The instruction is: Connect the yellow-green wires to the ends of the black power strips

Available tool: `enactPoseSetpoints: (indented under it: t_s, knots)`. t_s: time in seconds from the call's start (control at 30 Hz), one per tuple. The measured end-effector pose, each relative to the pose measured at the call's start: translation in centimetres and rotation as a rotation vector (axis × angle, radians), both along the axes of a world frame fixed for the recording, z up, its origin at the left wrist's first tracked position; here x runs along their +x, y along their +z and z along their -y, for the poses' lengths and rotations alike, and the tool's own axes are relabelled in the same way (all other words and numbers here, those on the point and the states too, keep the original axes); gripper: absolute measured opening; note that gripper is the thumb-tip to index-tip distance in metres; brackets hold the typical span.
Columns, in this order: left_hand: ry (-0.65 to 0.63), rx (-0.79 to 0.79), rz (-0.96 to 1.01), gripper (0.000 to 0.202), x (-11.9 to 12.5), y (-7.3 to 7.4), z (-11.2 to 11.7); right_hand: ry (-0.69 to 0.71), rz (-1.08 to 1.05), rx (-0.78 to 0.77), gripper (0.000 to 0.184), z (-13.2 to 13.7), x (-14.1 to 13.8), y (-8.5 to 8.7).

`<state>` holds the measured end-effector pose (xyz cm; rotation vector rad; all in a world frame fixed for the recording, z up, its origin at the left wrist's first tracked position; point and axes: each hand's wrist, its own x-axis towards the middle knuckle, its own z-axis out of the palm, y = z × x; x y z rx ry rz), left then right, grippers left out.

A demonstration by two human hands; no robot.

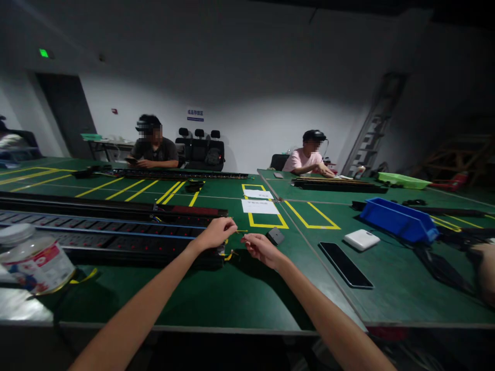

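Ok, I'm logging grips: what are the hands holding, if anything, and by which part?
A thin yellow wire shows between the left hand and right hand, but whether either holds it, and by which part, is too small to tell.

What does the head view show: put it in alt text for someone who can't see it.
A person's left hand and right hand nearly meet by thin yellow wires at the end of a long black assembly on a green table. A phone and blue bin sit to the right, with people seated beyond.
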<state>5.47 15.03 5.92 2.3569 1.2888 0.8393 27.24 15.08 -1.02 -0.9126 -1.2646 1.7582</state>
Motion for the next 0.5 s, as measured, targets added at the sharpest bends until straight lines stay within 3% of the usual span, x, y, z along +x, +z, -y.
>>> enactPoseSetpoints:
  t_s: [0.13, 0.2, 0.5]
  knots:
    - [-0.188, -0.145, 0.18, 0.039, -0.7, 1.6, -1.4, 0.001, 0.016, -0.005, 0.045, 0.1, 0.2, -0.1]
    - [-0.206, -0.185, 0.236, 0.045, -1.4, 1.9, -2.1, -0.002, 0.021, -0.004, 0.045, 0.1, 0.2, -0.1]
    - [-0.233, -0.228, 0.38, 0.036, -2.3, 0.2, -2.7, -0.002, -0.03, -0.034, 0.04, -0.4, 0.6, 0.2]
